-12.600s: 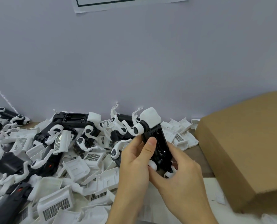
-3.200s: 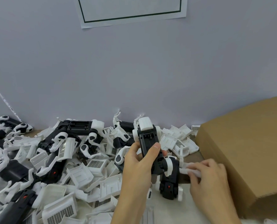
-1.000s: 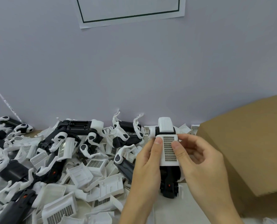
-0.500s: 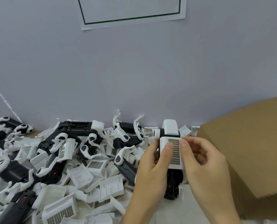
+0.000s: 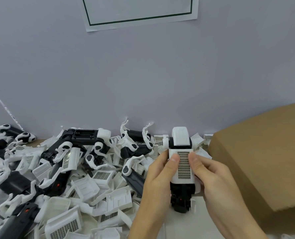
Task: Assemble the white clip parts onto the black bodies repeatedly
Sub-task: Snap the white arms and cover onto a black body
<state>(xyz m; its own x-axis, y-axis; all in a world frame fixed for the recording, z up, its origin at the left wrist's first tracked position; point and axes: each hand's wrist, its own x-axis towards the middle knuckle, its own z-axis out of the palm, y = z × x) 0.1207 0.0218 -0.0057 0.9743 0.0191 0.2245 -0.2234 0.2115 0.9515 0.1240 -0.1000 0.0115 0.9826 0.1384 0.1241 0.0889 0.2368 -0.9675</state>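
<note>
white clip part [image 5: 182, 167] lies on the upright black body [image 5: 180, 195], held above the counter [image 5: 179, 221] before the loose pile [image 5: 65, 178]. left hand [image 5: 158, 176] and right hand [image 5: 212, 176] clamp both, thumbs pressing. step judged: seating; next needs firm, even pressure.

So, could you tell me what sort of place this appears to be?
Probably a manual assembly bench in a small factory or workshop: a heap of loose white clip parts and black bodies against the wall, a cardboard box alongside, and a printed notice posted above.
</note>
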